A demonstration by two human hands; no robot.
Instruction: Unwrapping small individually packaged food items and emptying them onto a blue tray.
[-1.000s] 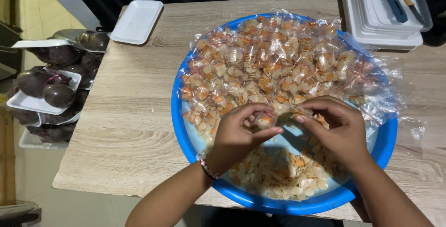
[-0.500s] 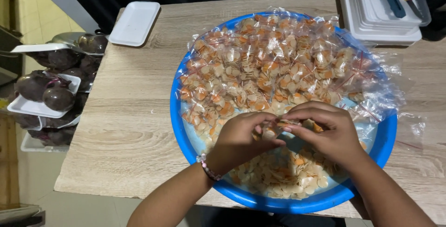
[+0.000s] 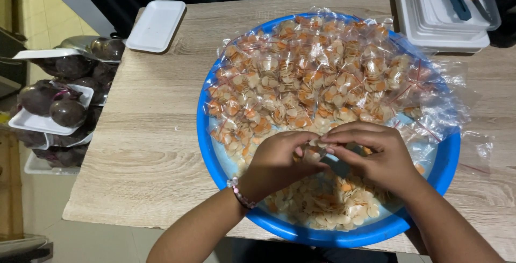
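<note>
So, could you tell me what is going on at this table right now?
A person is working with both hands over a big blue basin on a wooden table. The left hand and right hand meet over the basin, pinching what looks like a small clear bag. Loose pale and orange flakes lie in the near part, and many filled little bags are piled in the far part. White foam trays lie at the table's far corners.
</note>
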